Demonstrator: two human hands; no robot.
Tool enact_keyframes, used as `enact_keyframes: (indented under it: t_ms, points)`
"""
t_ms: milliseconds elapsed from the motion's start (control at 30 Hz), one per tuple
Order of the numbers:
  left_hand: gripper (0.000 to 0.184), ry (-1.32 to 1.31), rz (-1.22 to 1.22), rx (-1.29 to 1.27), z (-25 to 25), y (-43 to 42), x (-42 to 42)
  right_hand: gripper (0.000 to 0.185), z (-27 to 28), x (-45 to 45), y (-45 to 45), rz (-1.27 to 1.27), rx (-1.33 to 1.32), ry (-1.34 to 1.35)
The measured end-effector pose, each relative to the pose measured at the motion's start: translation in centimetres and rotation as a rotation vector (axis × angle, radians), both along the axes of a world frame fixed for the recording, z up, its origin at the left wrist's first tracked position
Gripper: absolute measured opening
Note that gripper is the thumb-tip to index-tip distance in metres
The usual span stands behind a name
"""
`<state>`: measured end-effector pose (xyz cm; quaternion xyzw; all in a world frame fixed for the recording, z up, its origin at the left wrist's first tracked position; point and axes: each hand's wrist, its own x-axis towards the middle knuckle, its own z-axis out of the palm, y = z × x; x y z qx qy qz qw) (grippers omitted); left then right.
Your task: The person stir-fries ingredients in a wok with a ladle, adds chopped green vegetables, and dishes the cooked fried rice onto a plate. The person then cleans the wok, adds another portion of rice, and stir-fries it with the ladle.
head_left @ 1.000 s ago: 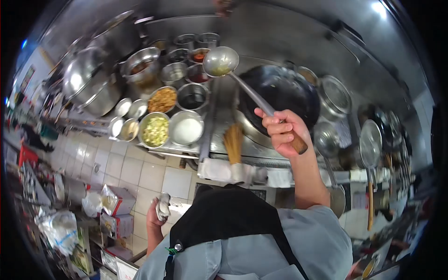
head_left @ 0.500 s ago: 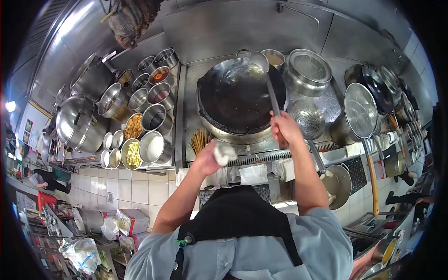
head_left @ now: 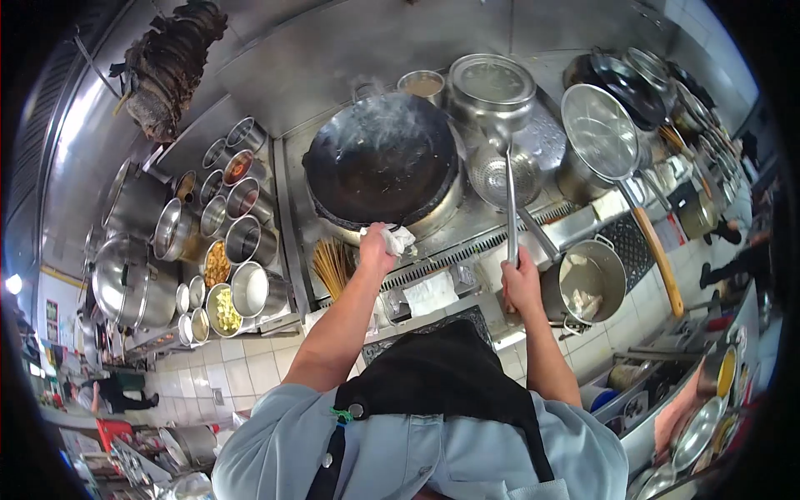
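My left hand (head_left: 377, 247) is closed around a folded white cloth (head_left: 399, 240), at the near rim of a black wok (head_left: 379, 179). Whether its fingers also grip the wok's edge is hidden. Wisps of smoke or steam rise from the wok, which looks dark and oily inside. To the right, my right hand (head_left: 522, 287) grips the handle of a long ladle (head_left: 512, 196). The ladle points away from me, its head above a perforated strainer (head_left: 502, 179) that lies beside the wok.
Metal containers of seasonings (head_left: 243, 237) crowd the left counter. A bundle of thin sticks (head_left: 332, 267) stands by the wok. Behind the strainer is a lidded pot (head_left: 492, 87). A wire skimmer (head_left: 600, 129) rests on a pot at right; another pot (head_left: 596, 279) holds food in liquid.
My left hand has brought the cloth up to the wok's near rim. The ladle has left the wok and swung right over the strainer. Smoke or steam now shows, and the view has shifted.
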<state>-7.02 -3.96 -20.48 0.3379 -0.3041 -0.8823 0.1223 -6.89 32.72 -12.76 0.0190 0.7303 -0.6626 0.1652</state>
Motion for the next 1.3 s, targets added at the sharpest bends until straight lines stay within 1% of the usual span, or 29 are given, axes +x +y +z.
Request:
enact_keyframes:
  t_ms: [33,67,100,133,200,233,267,300,333,367,400,467,500,533,567,600,633,700,800,833,867,900,933,1000,1033,1067,1167,1267,1300]
  points:
    - [0.022,0.035,0.026,-0.043,-0.9,-0.2,-0.3,0.044,-2.3,1.0,0.4,-0.037,0.154,0.176]
    - [0.024,0.037,0.035,-0.039,-0.2,0.2,-0.1,0.047,-4.8,1.9,0.9,-0.079,0.318,0.347]
    - [0.025,0.039,0.044,-0.035,0.6,0.7,0.0,0.052,-5.3,2.8,1.0,-0.076,0.402,0.257]
    - [0.026,-0.004,0.094,-0.066,3.0,2.2,0.7,0.053,-8.2,3.6,1.2,-0.132,0.473,0.418]
    - [0.025,0.092,0.010,0.002,3.5,2.2,1.1,0.055,-10.6,5.2,1.5,-0.154,0.502,0.421]
    - [0.026,0.083,-0.005,-0.002,3.3,2.0,1.2,0.054,-10.9,6.5,1.7,-0.166,0.536,0.451]
    - [0.026,0.077,-0.024,-0.006,2.8,1.9,1.3,0.053,-10.9,7.7,1.8,-0.180,0.570,0.481]
    - [0.026,0.028,-0.015,-0.054,5.1,3.0,2.5,0.060,-9.0,9.5,1.7,-0.180,0.573,0.437]
    - [0.026,0.051,-0.091,-0.046,5.0,2.5,2.9,0.067,-6.3,11.7,1.5,-0.197,0.581,0.380]
    - [0.026,-0.027,-0.170,-0.138,6.7,3.1,4.3,0.067,-5.0,13.2,2.2,-0.139,0.468,0.316]
    - [0.024,-0.099,-0.156,-0.049,5.8,2.1,3.7,0.060,-3.2,16.3,2.3,-0.217,0.562,0.462]
    - [0.038,-0.114,-0.430,-0.076,6.2,1.2,4.5,0.051,-5.2,21.2,3.5,-0.360,0.542,0.399]
    - [0.043,-0.131,-0.434,-0.179,7.5,1.9,5.2,0.050,-4.8,24.5,3.6,-0.426,0.589,0.273]
    - [0.046,-0.121,-0.516,-0.099,4.2,-0.8,1.9,0.047,-6.1,27.0,3.8,-0.515,0.593,0.276]
    - [0.045,-0.152,-0.565,-0.081,2.8,-1.7,0.1,0.046,-5.7,30.3,4.5,-0.581,0.556,0.238]
    - [0.043,-0.191,-0.530,-0.132,3.6,-0.8,0.9,0.045,-4.7,33.2,4.7,-0.621,0.502,0.217]
    - [0.043,-0.210,-0.496,-0.143,2.1,-1.2,-0.4,0.044,-3.2,36.3,5.2,-0.748,0.313,0.126]
    - [0.043,-0.202,-0.568,-0.139,2.6,0.9,1.2,0.042,-0.4,42.4,6.0,-0.931,-0.096,-0.017]
    - [0.044,-0.217,-0.580,-0.136,3.7,3.8,3.7,0.034,-0.8,51.2,7.8,-1.358,-0.445,0.043]
    - [0.045,-0.229,-0.586,-0.119,4.0,5.0,5.6,0.032,-0.2,53.9,8.7,-1.514,-0.471,0.054]
    - [0.045,-0.240,-0.590,-0.102,4.6,6.0,6.8,0.030,-0.4,56.2,10.1,-1.688,-0.575,0.109]
    - [0.045,-0.200,-0.566,-0.146,2.3,6.0,6.4,0.026,-1.7,58.4,12.5,-1.793,-0.551,0.168]
    - [0.045,-0.232,-0.543,-0.143,2.0,6.8,7.2,0.023,-1.3,60.6,14.6,-1.862,-0.435,0.211]
    - [0.044,-0.296,-0.494,-0.143,2.1,8.2,9.5,0.023,-0.7,63.7,19.9,-1.932,-0.236,0.250]
    - [0.044,-0.261,-0.569,-0.134,2.2,8.5,10.2,0.025,0.4,64.8,22.5,-1.919,-0.190,0.172]
    - [0.044,-0.259,-0.553,-0.143,2.3,9.0,10.9,0.027,1.6,65.6,24.6,-1.903,-0.144,0.091]
    - [0.048,-0.230,-0.534,-0.187,2.7,9.7,12.5,0.033,3.7,65.4,29.0,-1.873,-0.233,-0.010]
    - [0.056,-0.164,-0.537,-0.265,1.8,9.3,13.6,0.036,2.5,65.5,32.9,-1.738,-0.125,-0.174]
    - [0.061,-0.152,-0.508,-0.285,1.1,8.9,13.9,0.030,2.5,65.6,32.7,-1.748,-0.080,-0.114]
